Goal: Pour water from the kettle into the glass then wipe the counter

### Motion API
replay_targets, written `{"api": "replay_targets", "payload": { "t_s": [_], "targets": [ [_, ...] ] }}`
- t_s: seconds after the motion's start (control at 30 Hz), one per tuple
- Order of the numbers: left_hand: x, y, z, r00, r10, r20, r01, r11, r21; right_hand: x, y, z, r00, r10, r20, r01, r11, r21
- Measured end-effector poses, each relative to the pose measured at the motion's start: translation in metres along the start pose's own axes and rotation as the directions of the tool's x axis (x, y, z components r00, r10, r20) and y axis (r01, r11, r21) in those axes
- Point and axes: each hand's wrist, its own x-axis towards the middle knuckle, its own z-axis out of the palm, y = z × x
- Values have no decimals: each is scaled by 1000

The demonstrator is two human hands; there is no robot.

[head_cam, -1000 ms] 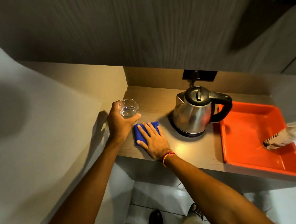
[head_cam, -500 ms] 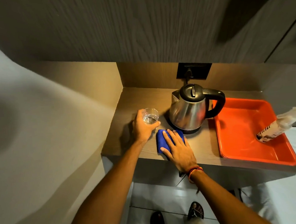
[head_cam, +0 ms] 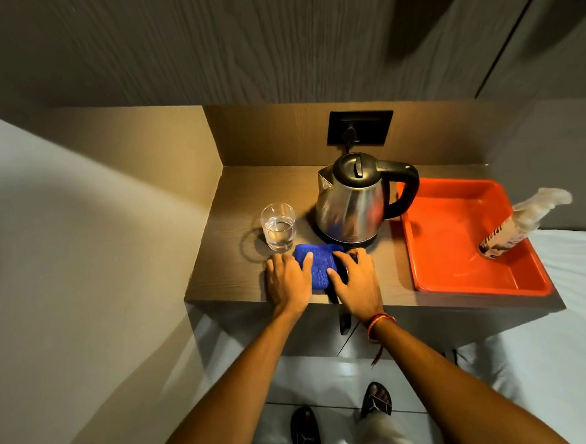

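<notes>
From the head camera, take the kettle (head_cam: 350, 206) as the landmark: it stands upright on its base toward the back of the counter (head_cam: 219, 274), lid on, handle turned toward the orange tray (head_cam: 477, 279) just right of it, in which a spray bottle (head_cam: 511, 229) leans. The glass (head_cam: 279, 226) stands free just left of the kettle, partly filled with water, so the pouring looks done and the wiping is the step in hand. In front of the kettle, touching its base, lies the folded blue cloth (head_cam: 318, 265). The left hand (head_cam: 288, 284) rests flat with fingers spread, its thumb on the cloth's left edge; the right hand (head_cam: 357, 279) lies flat on the cloth's right side, fingers loosely spread, not clenched on it. The chief risk is the glass: a leftward sweep of the cloth would probably carry the left hand's knuckles into it and tip it over. A backward push could nudge the kettle on its base.
</notes>
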Motion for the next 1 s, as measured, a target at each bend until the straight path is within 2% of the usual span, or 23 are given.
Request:
{"api": "replay_targets", "payload": {
  "t_s": [0.07,0.1,0.13,0.2,0.33,0.4,0.47,0.53,0.6,0.67,0.73,0.87,1.0],
  "targets": [
    [-2,15,-4,998,-22,66,25,999,-40,4,-3,-2,993,120,-10,-118,983,143],
    [-1,21,-6,995,-35,97,46,993,-112,8,-4,-3,981,191,-19,-183,958,221],
    [-3,30,-8,994,-18,111,42,975,-219,11,-5,-7,961,277,-22,-255,912,321],
    [-10,49,-14,993,67,94,-17,889,-457,15,-13,-20,912,408,36,-358,751,554],
    [-22,102,-20,986,168,18,-111,721,-684,29,-13,-71,910,409,73,-320,578,751],
    [-25,125,-15,987,156,49,-63,639,-766,38,-4,-102,870,485,91,-341,457,821],
    [-30,146,-3,982,157,107,-11,610,-792,42,17,-132,821,569,48,-351,435,829],
    [-36,162,15,962,179,206,38,658,-752,40,44,-156,759,648,-65,-379,520,765],
    [-43,176,34,936,202,289,45,746,-665,32,68,-173,718,675,-169,-470,650,597],
    [-49,187,49,921,240,308,-56,862,-504,26,88,-181,728,649,-219,-539,740,403],
    [-54,195,59,907,311,283,-234,933,-274,21,103,-182,768,606,-207,-569,794,215],
    [-62,200,67,883,412,223,-434,899,58,20,113,-180,829,557,-40,-558,825,-84],
    [-58,200,62,865,483,136,-497,862,98,20,103,-178,857,512,-60,-511,829,-226]
  ]
}}
